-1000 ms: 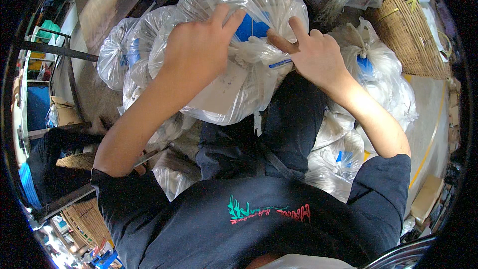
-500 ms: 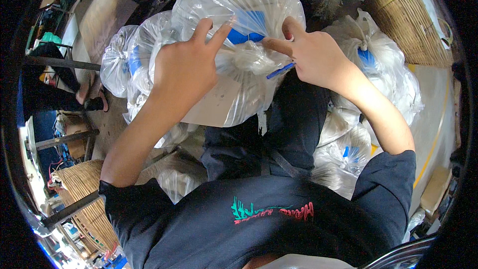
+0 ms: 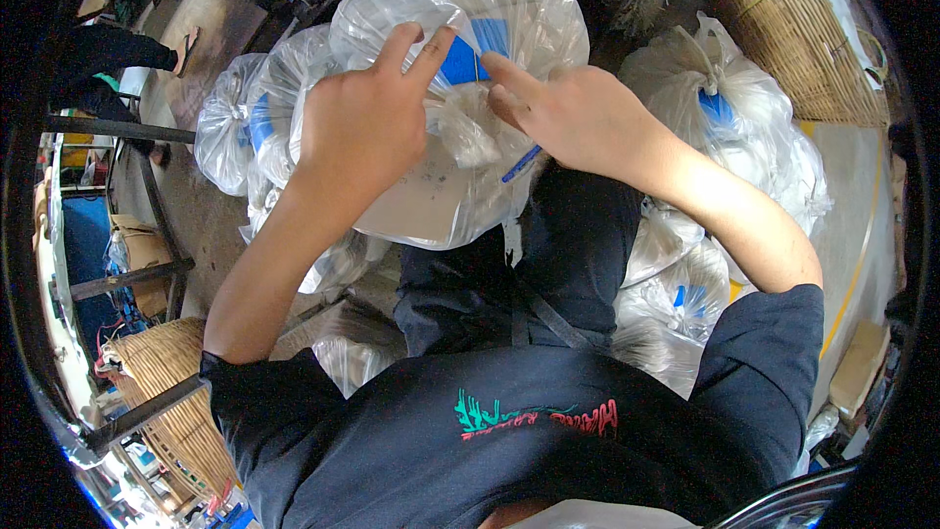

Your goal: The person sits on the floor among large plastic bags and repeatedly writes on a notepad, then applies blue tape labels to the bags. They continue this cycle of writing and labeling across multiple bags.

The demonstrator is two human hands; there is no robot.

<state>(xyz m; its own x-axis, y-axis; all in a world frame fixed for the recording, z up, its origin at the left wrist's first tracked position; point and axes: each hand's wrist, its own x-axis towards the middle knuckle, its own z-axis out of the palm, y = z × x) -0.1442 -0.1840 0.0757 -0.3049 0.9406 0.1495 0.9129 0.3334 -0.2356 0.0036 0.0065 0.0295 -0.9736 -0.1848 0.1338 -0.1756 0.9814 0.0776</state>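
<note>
A large clear plastic bag [image 3: 392,0] bulges in front of me, with a blue piece [image 3: 456,63] and pale contents showing through. The bag's bunched plastic [image 3: 468,129] lies between my hands. My left hand [image 3: 367,127] is at the bag's left side, index and middle fingers bent forward near the blue piece; its thumb is hidden, and what it pinches cannot be made out. My right hand [image 3: 583,118] is closed, its fingertips against the bag just right of the blue piece. A thin blue stick [image 3: 521,164] juts from under that hand. A fine line shows by its fingertips.
More filled clear bags sit at the left [image 3: 225,127] and right [image 3: 754,127]. One wicker basket [image 3: 808,49] stands at the far right, another [image 3: 162,392] at the lower left. Dark metal bars [image 3: 122,127] cross the left side. A person's leg and sandalled foot [image 3: 183,51] show beyond.
My right hand has shifted left toward my left hand, carrying the blue stick. My left hand has barely moved. The other person's legs have moved farther away.
</note>
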